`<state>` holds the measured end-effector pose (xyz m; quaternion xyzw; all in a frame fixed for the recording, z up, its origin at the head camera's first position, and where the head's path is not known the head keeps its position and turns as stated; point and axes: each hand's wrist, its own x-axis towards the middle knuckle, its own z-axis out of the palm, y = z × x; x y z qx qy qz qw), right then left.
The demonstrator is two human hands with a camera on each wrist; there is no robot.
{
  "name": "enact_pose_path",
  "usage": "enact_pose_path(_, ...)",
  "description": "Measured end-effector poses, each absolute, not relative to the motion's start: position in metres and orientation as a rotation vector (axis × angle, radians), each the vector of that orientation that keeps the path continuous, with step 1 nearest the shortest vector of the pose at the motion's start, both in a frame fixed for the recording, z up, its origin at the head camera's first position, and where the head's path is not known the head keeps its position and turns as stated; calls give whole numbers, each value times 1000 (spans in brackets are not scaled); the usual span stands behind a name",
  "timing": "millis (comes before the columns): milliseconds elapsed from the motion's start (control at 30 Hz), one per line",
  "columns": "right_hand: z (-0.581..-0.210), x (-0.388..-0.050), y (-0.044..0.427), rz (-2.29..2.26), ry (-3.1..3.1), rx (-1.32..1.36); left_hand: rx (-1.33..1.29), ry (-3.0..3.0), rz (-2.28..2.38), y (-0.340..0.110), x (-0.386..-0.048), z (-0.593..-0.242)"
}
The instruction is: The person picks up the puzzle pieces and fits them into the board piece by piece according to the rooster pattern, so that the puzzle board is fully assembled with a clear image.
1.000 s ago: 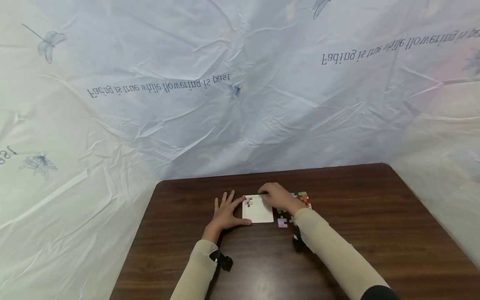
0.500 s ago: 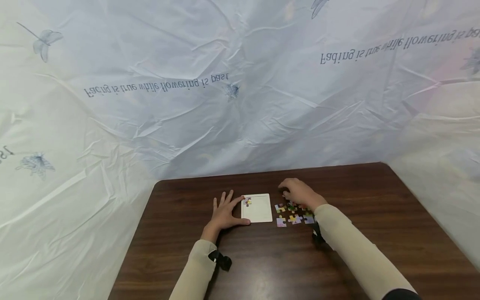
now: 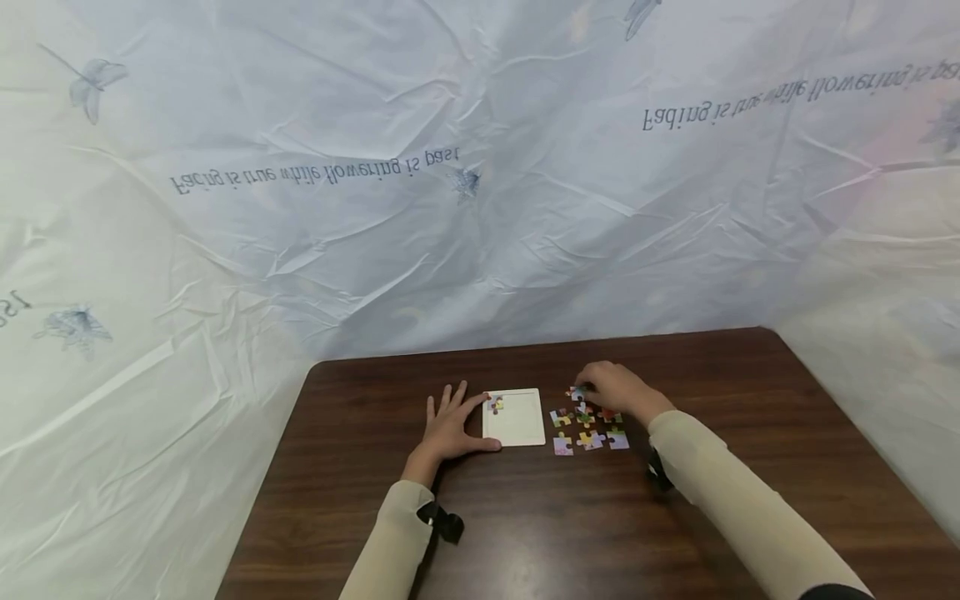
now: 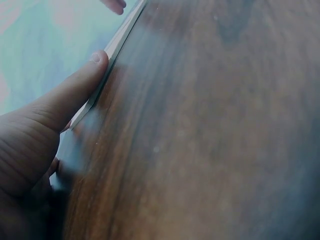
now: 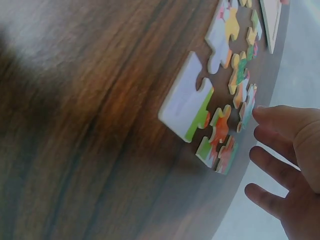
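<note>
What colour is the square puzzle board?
The puzzle board is mostly white, which shows best in the head view.

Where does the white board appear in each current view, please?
Head: the white board is below and slightly right of centre, beside the left hand.
Left wrist: only its edge shows, slanting at upper left along the thumb.
Right wrist: partly visible, top right, past the puzzle pieces.
Shared landmark: the brown table.

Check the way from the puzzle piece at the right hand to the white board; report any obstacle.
Straight across, nothing visible: only tabletop lies between that puzzle piece, by the right hand, and the white board. Another loose piece sits beside this path, lower in the head view.
</note>
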<state>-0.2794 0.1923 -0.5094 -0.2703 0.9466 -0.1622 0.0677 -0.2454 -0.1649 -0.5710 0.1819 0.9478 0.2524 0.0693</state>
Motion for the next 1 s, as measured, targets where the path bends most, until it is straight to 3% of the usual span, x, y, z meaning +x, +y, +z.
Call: enact_pose_path(1000, -518, -270, 200, -326, 2876, -992, 498, 2897, 754, -151, -217, -573)
